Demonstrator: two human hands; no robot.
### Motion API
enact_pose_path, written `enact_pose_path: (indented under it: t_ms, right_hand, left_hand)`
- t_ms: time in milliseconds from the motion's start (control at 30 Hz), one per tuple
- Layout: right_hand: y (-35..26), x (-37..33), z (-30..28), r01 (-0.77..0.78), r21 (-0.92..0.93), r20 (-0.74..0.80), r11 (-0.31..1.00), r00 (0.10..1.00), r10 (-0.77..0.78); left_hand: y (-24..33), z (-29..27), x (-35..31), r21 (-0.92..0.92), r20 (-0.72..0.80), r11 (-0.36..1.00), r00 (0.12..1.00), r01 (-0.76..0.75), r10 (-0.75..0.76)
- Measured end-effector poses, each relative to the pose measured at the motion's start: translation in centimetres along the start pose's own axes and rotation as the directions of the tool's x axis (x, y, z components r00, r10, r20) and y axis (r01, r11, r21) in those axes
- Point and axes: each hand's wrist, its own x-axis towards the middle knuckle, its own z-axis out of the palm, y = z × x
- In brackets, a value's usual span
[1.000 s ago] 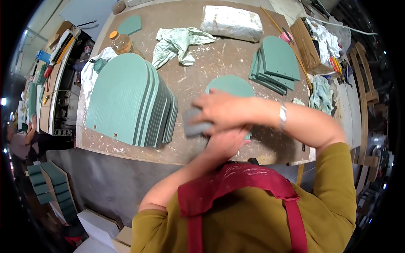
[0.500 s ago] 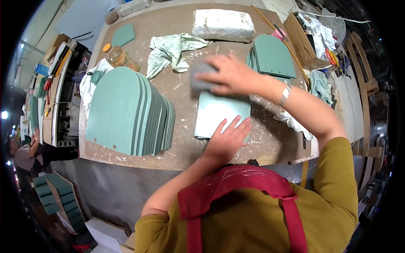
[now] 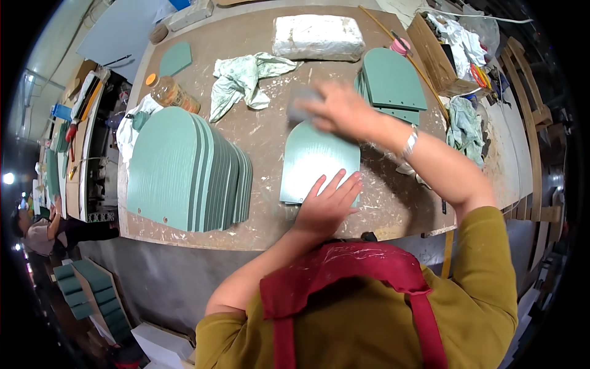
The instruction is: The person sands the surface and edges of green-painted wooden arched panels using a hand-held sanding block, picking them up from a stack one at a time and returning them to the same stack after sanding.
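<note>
A green board with a rounded top point(image 3: 316, 157) lies in front of me on the worktable, its far end arched. My left hand point(image 3: 327, 200) rests flat on its near right corner, fingers spread. Over the board's far edge, my right hand point(image 3: 344, 107) grips a grey block point(image 3: 305, 106), which looks like a sanding block but is smeared by motion. Left of the board stands a thick stack of similar green boards point(image 3: 166, 166), leaning in a row. A smaller pile of such boards point(image 3: 393, 80) lies at the far right.
A crumpled pale cloth point(image 3: 243, 83) lies beyond the stack, near a jar with an orange lid point(image 3: 172, 92). At the back sits a white wrapped block point(image 3: 318, 38). A cardboard box point(image 3: 433, 58) with rags and tools stands right. Another person point(image 3: 46, 230) is far left.
My right hand and the grey block have shifted slightly right, uncovering more of the board's rounded end. My left hand stays on the board. The whole view has shifted a little.
</note>
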Motion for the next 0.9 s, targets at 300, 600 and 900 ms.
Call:
enact_pose_path:
  t_ms: [300,600,900]
  right_hand:
    - [-2.2,-8.9,-5.1,-0.277,0.598,-0.112,0.752,0.900,0.421]
    - [-7.7,-19.8,-0.8,-0.393,0.872,0.095,0.292,0.721,0.687]
    - [-8.2,-26.8,-1.6,-0.388,0.909,0.145,0.151,0.635,0.759]
  left_hand:
    - [-4.0,-5.9,-0.1,-0.260,-0.162,0.817,0.811,0.515,-0.562]
    - [-8.4,-5.1,-0.7,-0.218,0.082,0.604,0.631,0.767,-0.772]
    - [-6.9,-7.7,13.5,-0.649,-0.089,0.633,0.784,0.422,-0.614]
